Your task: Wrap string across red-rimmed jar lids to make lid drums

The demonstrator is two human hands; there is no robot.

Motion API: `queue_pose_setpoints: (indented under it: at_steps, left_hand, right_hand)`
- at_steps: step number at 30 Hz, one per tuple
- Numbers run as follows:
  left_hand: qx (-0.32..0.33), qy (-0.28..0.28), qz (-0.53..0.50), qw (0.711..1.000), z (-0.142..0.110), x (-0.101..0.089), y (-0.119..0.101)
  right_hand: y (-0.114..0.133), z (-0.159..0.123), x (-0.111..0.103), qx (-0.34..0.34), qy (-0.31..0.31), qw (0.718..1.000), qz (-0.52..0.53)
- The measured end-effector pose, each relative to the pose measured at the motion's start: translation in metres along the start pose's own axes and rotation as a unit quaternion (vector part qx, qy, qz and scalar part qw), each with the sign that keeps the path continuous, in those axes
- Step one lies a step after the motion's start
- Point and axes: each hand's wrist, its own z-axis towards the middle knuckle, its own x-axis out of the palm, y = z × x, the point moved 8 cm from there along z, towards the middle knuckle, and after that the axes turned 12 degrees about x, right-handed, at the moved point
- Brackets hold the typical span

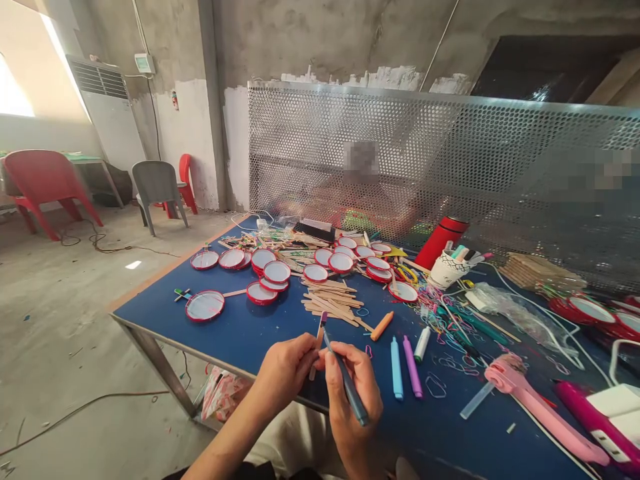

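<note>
My left hand (286,368) is closed on a flat wooden craft stick (320,338), held upright just over the table's front edge. The top end of the stick is coloured purple. A dark grey-blue marker (350,387) is gripped in my right hand (346,427), its tip against or very near the coloured end of the stick. Just beyond my hands lies a pile of plain craft sticks (330,300). To the right are an orange marker (383,327), a light blue marker (397,370), a purple marker (413,368) and a green-and-white marker (423,345).
Several red-rimmed white discs (205,306) cover the blue table (165,317). A red bottle (442,243), a cup of pens (447,270), tangled rubber bands (440,303) and a pink glue gun (545,410) sit rightward. Behind a perforated metal panel (300,133) is another person.
</note>
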Motion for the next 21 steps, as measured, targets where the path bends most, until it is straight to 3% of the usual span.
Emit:
queue_pose_setpoints:
  at_steps: [21]
  left_hand:
    - [-0.006, 0.004, 0.008, 1.0, -0.0016, 0.0011, 0.0019]
  right_hand:
    - [0.0051, 0.0002, 0.0015, 0.018, 0.015, 0.999, -0.03]
